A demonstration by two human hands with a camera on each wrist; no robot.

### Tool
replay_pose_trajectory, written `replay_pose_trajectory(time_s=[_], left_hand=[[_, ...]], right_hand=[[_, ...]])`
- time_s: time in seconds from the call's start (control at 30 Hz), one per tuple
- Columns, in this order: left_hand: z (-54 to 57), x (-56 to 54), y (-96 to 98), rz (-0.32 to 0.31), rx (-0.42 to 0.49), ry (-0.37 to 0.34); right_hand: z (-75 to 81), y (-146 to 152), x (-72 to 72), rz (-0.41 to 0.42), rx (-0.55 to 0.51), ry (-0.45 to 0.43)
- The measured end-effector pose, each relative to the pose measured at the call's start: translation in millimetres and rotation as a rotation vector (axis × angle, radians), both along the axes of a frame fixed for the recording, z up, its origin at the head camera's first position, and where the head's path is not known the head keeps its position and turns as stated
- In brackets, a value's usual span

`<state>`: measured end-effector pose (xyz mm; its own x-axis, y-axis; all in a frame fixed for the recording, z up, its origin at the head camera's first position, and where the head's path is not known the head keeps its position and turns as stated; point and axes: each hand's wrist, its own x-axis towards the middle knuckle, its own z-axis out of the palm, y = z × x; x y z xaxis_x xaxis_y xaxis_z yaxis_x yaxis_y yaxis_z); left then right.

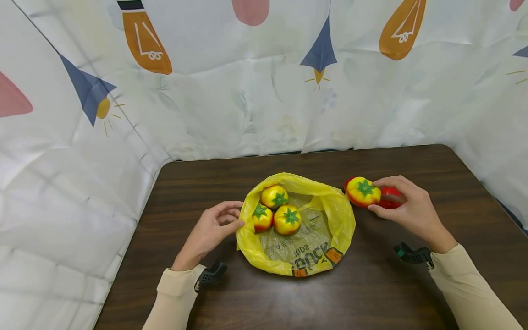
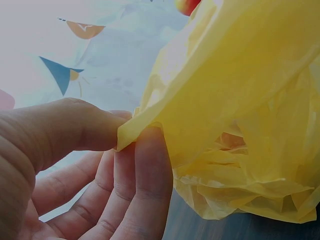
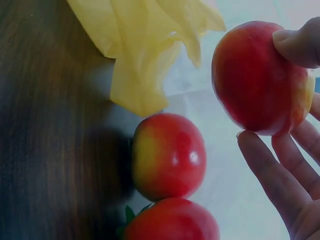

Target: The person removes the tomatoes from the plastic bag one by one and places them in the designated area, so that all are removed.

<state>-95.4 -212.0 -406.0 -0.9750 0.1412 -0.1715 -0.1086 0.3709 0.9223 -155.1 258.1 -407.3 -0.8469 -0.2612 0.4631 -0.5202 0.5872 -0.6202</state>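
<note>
An upright yellow plastic bag [image 1: 345,224] stands wide-mouthed on the table. My left hand [image 1: 210,231] pinches its left rim between thumb and fingers, with the pinched edge [image 2: 131,131] close up in the left wrist view. Inside, toward the left, sit three yellow-and-red toy tomatoes [image 1: 287,220] with green star-shaped tops. Just right of the bag, my right hand [image 1: 414,213] holds another toy tomato [image 1: 363,192] by thumb and fingertips. Below it in the right wrist view are two more toy tomatoes [image 3: 170,156] on the table, one partly cut off by the frame.
The dark wood-grain table [image 1: 198,183] has rounded back corners. White printed cloth [image 1: 247,91] hangs behind it and along both sides. Black straps with camera mounts [image 1: 414,253] sit on both wrists.
</note>
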Motion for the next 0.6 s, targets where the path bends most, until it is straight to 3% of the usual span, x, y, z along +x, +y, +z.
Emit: replay_pose_trajectory(time_s=[0.6], left_hand=[[0.0, -0.1, -0.3, -0.003, -0.005, -0.004]], right_hand=[[-11.8, 8.7, 10.3, -0.007, 0.058, -0.04]])
